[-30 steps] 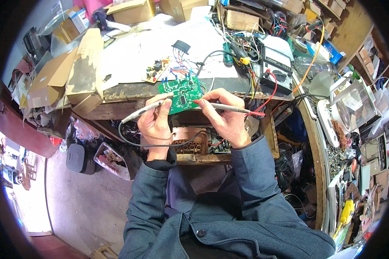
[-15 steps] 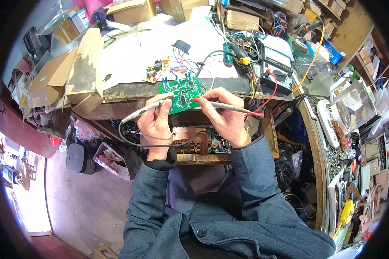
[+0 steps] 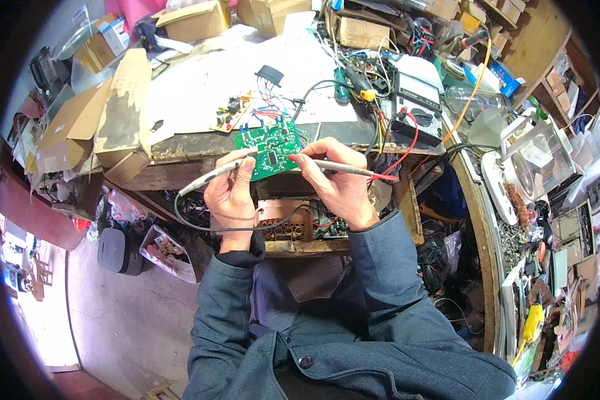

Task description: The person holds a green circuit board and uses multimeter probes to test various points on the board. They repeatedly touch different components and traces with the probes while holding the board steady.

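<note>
A green circuit board (image 3: 269,148) is tilted at the bench's front edge, between my two hands. My left hand (image 3: 231,203) is closed on a grey test probe (image 3: 210,177) with a black lead, its tip at the board's left part. From the other side, my right hand (image 3: 343,190) pinches a second test probe (image 3: 343,167) with a red lead, its red tip against the board's right part. Whether my fingers also grip the board's edges, I cannot tell. Blue and red wires run from the board toward a black round-edged part (image 3: 269,75).
An analog multimeter (image 3: 418,103) lies to the right, beside a green-handled screwdriver (image 3: 341,87) and tangled cables. A small yellow board (image 3: 231,113) sits behind the green one. Cardboard boxes (image 3: 123,113) crowd the left. Below, an open drawer (image 3: 307,248) holds parts.
The whole view has shifted slightly, so the bench and hands appear a little further left. Both probes keep nearly the same pose on the board.
</note>
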Tool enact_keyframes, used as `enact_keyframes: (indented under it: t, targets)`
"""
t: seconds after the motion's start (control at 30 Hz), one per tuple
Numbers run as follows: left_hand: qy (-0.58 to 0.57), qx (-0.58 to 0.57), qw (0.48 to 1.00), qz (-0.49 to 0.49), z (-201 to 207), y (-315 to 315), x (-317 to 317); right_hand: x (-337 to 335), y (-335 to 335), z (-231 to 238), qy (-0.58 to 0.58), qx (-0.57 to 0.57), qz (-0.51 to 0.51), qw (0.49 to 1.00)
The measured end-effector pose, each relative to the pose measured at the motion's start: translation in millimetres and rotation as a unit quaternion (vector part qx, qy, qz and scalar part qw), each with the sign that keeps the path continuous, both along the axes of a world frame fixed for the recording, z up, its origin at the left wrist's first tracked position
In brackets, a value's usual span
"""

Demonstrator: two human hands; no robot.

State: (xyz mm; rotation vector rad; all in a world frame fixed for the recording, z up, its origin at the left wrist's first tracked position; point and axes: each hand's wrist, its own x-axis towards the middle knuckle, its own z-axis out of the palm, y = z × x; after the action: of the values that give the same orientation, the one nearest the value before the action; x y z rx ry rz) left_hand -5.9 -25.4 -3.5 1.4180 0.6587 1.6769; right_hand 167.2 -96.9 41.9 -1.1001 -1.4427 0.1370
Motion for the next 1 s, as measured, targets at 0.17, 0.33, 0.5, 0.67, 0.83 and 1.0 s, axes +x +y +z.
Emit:
enact_keyframes:
  t: [0.17, 0.33, 0.5, 0.67, 0.83, 1.0]
  targets:
    - [0.001, 0.009, 1.000, 0.008, -1.0, -0.3, 0.5, 0.0, -0.8, -0.7, 0.020, -0.020, 0.007, 1.000]
    - [0.004, 0.009, 1.000, 0.008, 0.5, -1.0, 0.4, 0.3, 0.7, -3.0, 0.032, -0.026, 0.012, 0.999]
    - [0.016, 0.000, 1.000, 0.012, 1.1, -1.0, 0.0, 0.7, -3.0, 1.3, 0.042, -0.043, 0.021, 0.998]
    - [-0.004, 0.009, 1.000, 0.007, -0.3, -0.1, 0.9, 1.7, -3.8, 1.6, 0.055, -0.040, 0.016, 0.998]
    - [0.002, 0.000, 1.000, 0.008, 1.5, -1.6, 0.7, 2.7, -3.1, 3.9, 0.011, -0.022, 0.013, 1.000]
    - [0.003, 0.010, 1.000, 0.009, -0.2, 0.4, 0.6, 2.4, -0.8, 0.2, 0.019, -0.030, 0.033, 0.999]
